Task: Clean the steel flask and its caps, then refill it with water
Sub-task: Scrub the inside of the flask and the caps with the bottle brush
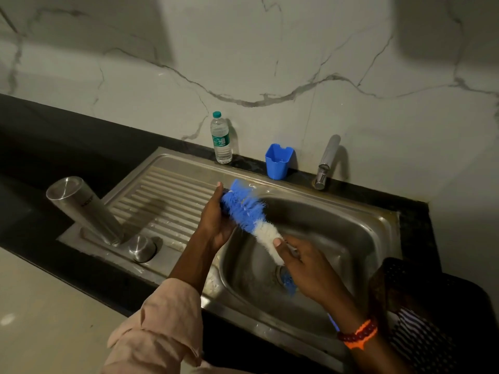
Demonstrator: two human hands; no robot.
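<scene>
Marble-veined wall backs a stainless steel sink. Over its basin, the left hand grasps the blue-bristled far end of a blue-and-white bottle brush, while the right hand grasps its white near end. At left, the cylindrical steel flask stands inverted on the ribbed drainboard, a round steel cap just beside it.

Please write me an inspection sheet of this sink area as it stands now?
Surface: steel sink, ribbed drainboard, black counter.
Job's things: steel flask inverted on the drainboard; steel cap beside it; blue-and-white bottle brush over the basin.
Clutter: plastic water bottle, blue cup.
Grippers: left hand grips the brush's blue end; right hand holds its white end.
Cables: nothing seen.
Surroundings: tap, marble wall.
</scene>
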